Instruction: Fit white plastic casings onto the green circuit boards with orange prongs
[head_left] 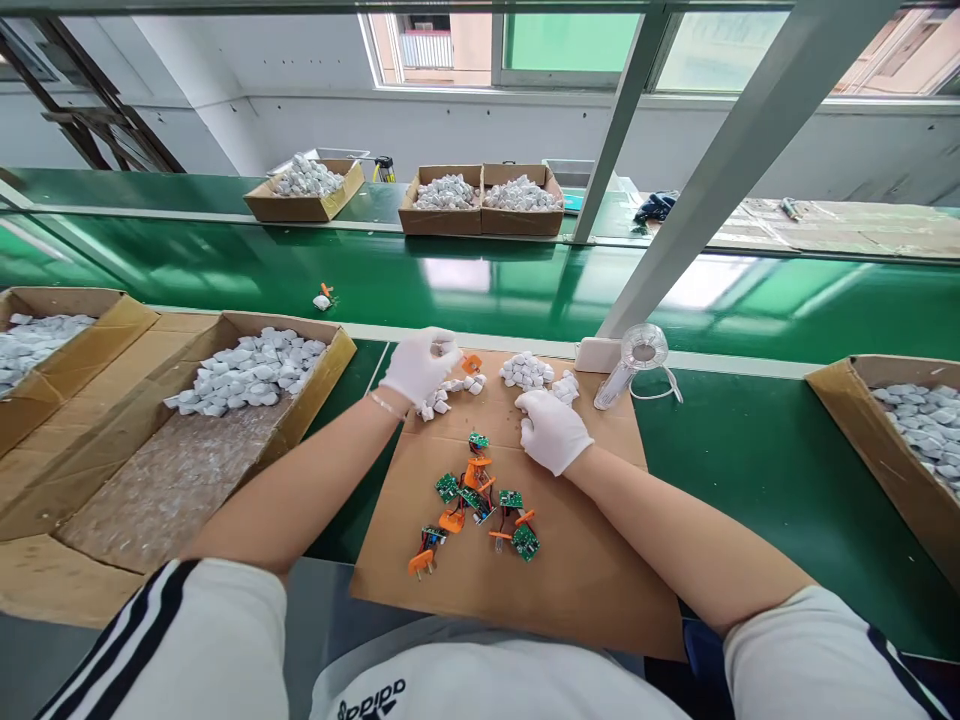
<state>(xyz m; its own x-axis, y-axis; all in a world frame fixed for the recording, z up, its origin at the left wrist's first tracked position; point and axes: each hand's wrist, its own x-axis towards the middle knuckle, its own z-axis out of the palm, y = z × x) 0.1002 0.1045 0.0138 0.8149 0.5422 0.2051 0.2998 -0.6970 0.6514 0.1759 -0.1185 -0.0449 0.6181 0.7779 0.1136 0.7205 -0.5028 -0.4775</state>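
Observation:
My left hand (420,368), in a white glove, is over the cardboard's far left edge. Its thumb and fingers curl into a pinch, and what they hold, if anything, I cannot make out. Under and beside it lie small white plastic pieces (435,402) and an orange part (472,364). My right hand (553,432), also gloved, rests with fingers bent against a small heap of white pieces (527,370); its fingertips are partly hidden. Nearer to me on the cardboard sheet (585,560) lie several green circuit boards (526,543) wired to orange plug parts (421,564).
A clear handheld fan (630,365) stands right of the cardboard. Open boxes of white pieces flank me: a left box (341,355) and a right box (832,385). Across the green conveyor belt (360,260), more boxes (442,222) stand. A slanted metal post (690,215) rises at right.

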